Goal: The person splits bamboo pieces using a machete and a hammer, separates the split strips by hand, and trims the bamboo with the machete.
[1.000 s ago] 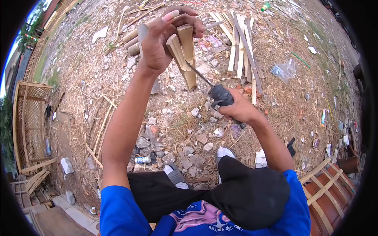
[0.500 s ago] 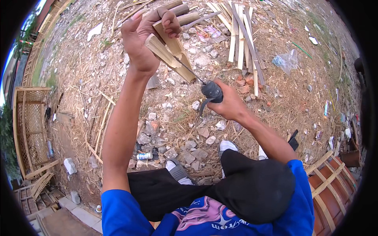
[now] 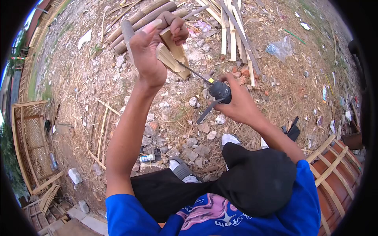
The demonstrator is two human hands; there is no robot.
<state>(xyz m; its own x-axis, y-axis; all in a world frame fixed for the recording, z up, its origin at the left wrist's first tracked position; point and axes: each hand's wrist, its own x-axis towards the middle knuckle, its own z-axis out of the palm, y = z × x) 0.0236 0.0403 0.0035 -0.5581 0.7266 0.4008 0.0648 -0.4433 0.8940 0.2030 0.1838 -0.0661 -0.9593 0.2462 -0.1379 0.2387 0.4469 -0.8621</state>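
My left hand [image 3: 151, 55] is raised at the upper middle, fingers curled round the upper part of a split bamboo piece [image 3: 168, 59]. Its pale halves stand apart, with their lower ends together near the ground. My right hand [image 3: 238, 98] grips the black-wrapped handle of a knife [image 3: 220, 92]. A loose strip of the wrapping hangs down from it. The thin blade, seen nearly edge-on, runs up-left with its tip end at the bamboo. How deep it sits in the split is hidden.
Bamboo poles [image 3: 143, 19] lie beyond my left hand, and a stack of split strips [image 3: 238, 35] lies to their right. Stones [image 3: 197, 153] and straw cover the ground by my feet. A plastic bag [image 3: 280, 49], a can [image 3: 147, 158] and a lattice panel [image 3: 30, 137] are farther out.
The view has shifted slightly. My right hand and the knife have moved a little right, and the handle has turned, showing a yellow mark by the blade. My left hand keeps hold of the bamboo.
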